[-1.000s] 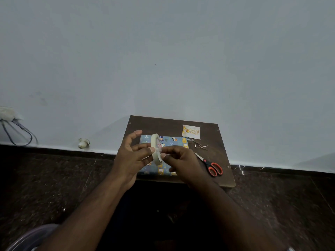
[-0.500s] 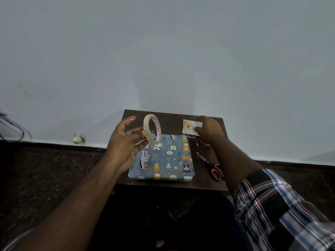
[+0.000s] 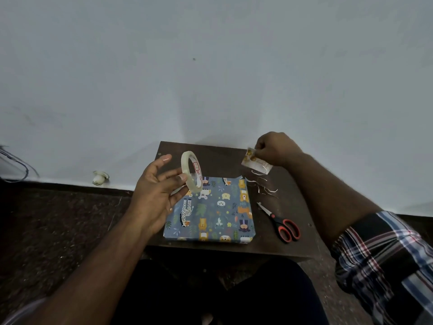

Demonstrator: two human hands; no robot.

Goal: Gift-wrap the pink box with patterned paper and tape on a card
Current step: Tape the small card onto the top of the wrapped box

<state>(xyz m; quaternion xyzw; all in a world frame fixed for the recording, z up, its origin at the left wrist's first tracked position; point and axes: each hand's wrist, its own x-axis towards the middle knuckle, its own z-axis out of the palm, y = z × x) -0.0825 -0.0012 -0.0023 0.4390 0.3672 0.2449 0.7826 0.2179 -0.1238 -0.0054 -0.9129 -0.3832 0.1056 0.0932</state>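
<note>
Box point(image 3: 210, 208) lies flat on tabletop point(image 3: 302, 240), fully covered in patterned paper, no pink showing; wrapping judged done. Card point(image 3: 254, 160) not yet attached: right hand point(image 3: 276, 148) pinches it in the air beyond the box's far right corner. Left hand point(image 3: 155, 188) holds tape roll point(image 3: 191, 171) upright between thumb and fingers, over the box's far left corner. Scissors point(image 3: 282, 225) lie just right of the box, paper slivers point(image 3: 263, 186) beyond them. Remaining: place card on box, tape it down.
</note>
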